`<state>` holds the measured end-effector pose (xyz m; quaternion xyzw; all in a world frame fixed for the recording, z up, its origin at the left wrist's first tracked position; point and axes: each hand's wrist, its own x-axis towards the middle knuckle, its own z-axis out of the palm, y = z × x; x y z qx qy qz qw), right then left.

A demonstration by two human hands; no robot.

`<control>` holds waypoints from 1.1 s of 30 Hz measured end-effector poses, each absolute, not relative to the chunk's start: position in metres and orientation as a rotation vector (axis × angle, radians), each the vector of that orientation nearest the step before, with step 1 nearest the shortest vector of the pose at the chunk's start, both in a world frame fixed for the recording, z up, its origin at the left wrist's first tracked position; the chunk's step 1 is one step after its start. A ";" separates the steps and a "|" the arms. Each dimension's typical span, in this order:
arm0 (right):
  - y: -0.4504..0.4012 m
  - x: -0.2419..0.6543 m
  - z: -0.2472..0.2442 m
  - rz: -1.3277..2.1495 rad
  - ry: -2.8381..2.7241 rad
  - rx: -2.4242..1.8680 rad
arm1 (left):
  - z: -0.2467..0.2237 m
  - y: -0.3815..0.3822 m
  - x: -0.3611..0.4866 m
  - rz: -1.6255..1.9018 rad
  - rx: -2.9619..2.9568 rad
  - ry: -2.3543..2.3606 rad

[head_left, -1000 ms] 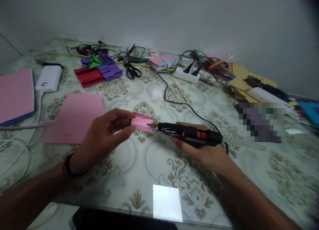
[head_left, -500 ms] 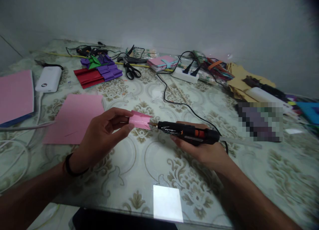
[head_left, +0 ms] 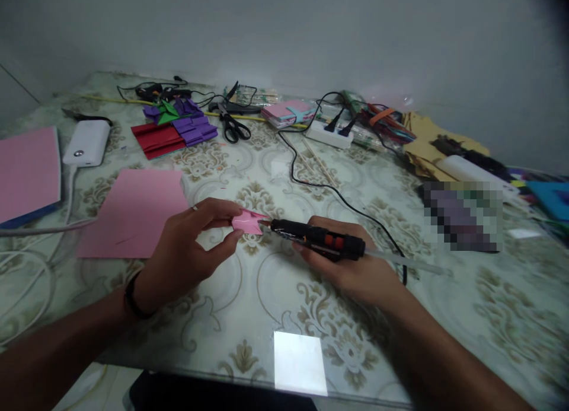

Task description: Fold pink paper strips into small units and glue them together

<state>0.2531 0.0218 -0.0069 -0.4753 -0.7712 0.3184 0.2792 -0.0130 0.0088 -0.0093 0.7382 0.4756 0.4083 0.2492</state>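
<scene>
Between thumb and fingers, my left hand (head_left: 191,236) pinches a small folded piece of pink paper (head_left: 247,222) just above the table. A thin, shiny white line, looking like glue, runs along the paper. My right hand (head_left: 351,257) is wrapped round a black hot glue gun (head_left: 317,238) with an orange-red part on its side. The gun's nozzle points left, at the paper's right edge; whether it touches cannot be made out. A clear glue stick (head_left: 411,264) sticks out of the gun's back end.
A pink sheet (head_left: 133,212) lies left of my left hand. Behind are folded red paper (head_left: 157,137), purple paper (head_left: 195,130), black scissors (head_left: 235,127) and a power strip (head_left: 329,134). A black cord (head_left: 331,187) runs toward the gun. A white power bank (head_left: 88,142) lies at left.
The glue gun and my right hand have shifted left and slightly down. My left hand has turned a little, tilting the pink paper; its hold stays on the paper.
</scene>
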 end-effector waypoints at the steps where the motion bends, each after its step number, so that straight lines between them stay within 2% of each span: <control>1: 0.021 0.253 -0.007 0.826 -2.091 -1.265 | -0.009 0.009 -0.013 1.108 2.030 1.298; 10: 0.025 0.255 -0.011 0.607 -2.204 -1.160 | -0.009 0.008 -0.013 1.127 1.943 1.304; 20: 0.052 0.279 -0.040 0.433 -2.301 -1.490 | -0.006 0.007 -0.013 1.212 1.633 1.151; 24: 0.051 0.280 -0.041 0.498 -2.367 -1.382 | -0.007 0.007 -0.013 1.179 1.695 1.127; 29: 0.036 0.270 -0.020 0.326 -2.340 -1.169 | -0.002 0.004 -0.010 1.071 1.782 1.160; 31: 0.028 0.261 -0.011 0.390 -2.210 -1.115 | -0.001 0.003 -0.008 1.060 1.795 1.157; 33: 0.020 0.252 -0.004 0.593 -2.101 -1.091 | 0.000 0.002 -0.006 1.050 1.812 1.143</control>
